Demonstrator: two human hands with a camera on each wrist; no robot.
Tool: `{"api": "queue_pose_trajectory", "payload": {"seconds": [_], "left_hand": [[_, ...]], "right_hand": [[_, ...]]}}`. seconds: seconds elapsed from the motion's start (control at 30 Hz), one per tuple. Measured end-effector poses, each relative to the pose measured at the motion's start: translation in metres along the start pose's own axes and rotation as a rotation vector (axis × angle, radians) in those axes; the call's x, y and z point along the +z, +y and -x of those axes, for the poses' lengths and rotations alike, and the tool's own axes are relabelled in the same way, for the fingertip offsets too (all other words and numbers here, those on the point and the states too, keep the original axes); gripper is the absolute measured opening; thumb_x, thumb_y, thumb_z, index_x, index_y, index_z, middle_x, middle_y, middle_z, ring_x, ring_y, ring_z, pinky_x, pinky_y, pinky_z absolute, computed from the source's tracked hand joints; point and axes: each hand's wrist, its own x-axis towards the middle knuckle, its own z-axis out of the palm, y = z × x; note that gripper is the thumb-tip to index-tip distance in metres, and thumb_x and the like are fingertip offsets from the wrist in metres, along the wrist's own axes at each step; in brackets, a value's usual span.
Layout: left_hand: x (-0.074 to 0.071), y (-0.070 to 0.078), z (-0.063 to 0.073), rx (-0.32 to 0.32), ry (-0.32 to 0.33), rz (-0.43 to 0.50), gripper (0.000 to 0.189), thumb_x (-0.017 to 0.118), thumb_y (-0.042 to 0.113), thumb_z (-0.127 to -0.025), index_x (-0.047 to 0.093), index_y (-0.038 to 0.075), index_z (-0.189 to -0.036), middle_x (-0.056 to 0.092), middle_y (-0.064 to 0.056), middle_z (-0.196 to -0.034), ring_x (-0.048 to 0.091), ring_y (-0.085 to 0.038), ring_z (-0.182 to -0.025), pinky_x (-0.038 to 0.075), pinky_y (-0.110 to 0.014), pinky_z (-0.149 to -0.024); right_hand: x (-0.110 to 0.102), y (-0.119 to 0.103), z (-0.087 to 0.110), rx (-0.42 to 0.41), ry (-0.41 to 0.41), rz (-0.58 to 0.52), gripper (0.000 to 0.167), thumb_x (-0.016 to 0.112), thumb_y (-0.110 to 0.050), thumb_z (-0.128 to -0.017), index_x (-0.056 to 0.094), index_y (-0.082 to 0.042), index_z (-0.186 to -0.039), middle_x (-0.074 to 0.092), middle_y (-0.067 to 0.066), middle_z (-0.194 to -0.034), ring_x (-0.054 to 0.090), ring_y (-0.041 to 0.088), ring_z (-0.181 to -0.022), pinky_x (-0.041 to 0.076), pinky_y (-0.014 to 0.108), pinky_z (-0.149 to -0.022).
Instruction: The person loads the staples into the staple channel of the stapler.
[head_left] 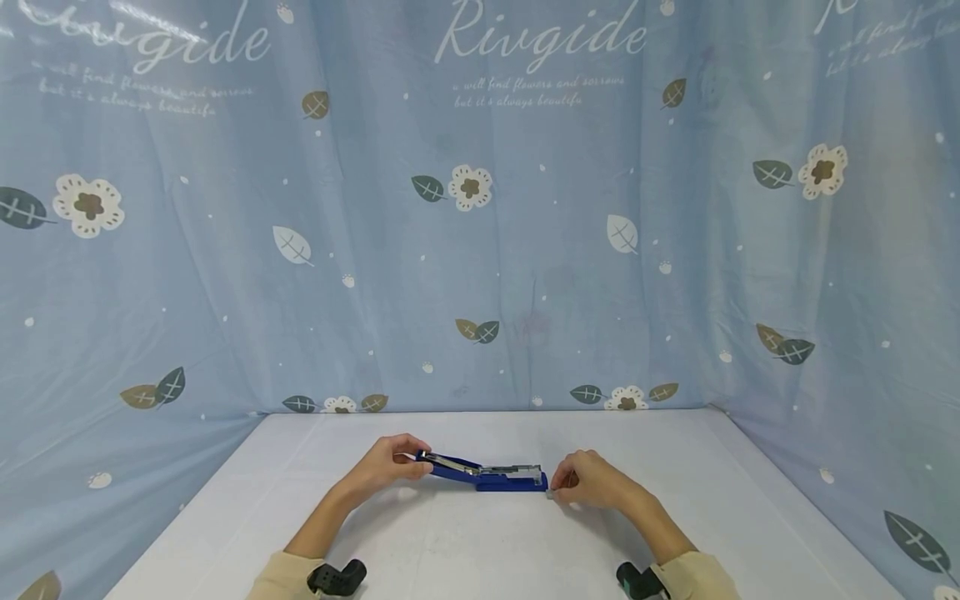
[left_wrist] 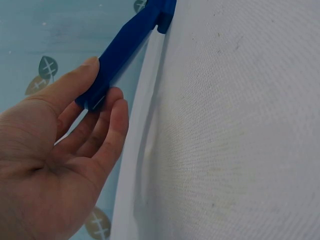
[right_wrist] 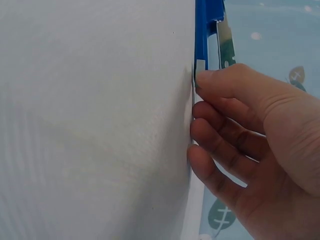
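A blue stapler (head_left: pixel 512 482) lies on the white table, folded wide apart so that its metal magazine shows. Its upper arm (left_wrist: pixel 125 47) slants up to the left, and my left hand (head_left: pixel 392 460) pinches that end between thumb and fingers. At the other end, my right hand (head_left: pixel 592 481) is low over the table. Its thumb and fingertips pinch a small grey piece (right_wrist: pixel 201 65) right at the end of the stapler's base (right_wrist: pixel 201 35). My right thumb partly hides this piece; its exact kind I cannot tell.
The white table (head_left: pixel 480 550) reaches back to a light blue curtain (head_left: pixel 480 250) printed with leaves and flowers, which also hangs along both sides. Black wrist cameras (head_left: pixel 337 577) sit at both sleeve cuffs.
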Motion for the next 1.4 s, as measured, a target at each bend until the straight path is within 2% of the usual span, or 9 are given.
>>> {"api": "queue_pose_trajectory", "payload": {"seconds": [0.73,1.4], "left_hand": [[0.001,0.002,0.001,-0.002,-0.005,0.012,0.041,0.076,0.025,-0.086,0.063,0.003,-0.118,0.068,-0.012,-0.107,0.069,-0.019,-0.091,0.058,-0.029,-0.078],[0.001,0.002,0.001,-0.004,0.002,0.010,0.042,0.075,0.026,-0.087,0.062,0.004,-0.120,0.068,-0.011,-0.107,0.069,-0.020,-0.092,0.058,-0.034,-0.081]], "right_hand": [[-0.004,0.000,0.002,-0.021,0.009,-0.005,0.003,0.076,-0.015,-0.083,0.074,-0.015,-0.085,0.067,-0.010,-0.077,0.056,0.000,-0.067,0.049,0.018,-0.063],[-0.013,-0.004,0.002,-0.027,0.062,0.011,0.005,0.075,-0.015,-0.084,0.074,-0.011,-0.087,0.067,-0.005,-0.079,0.056,0.004,-0.069,0.048,0.019,-0.061]]}}
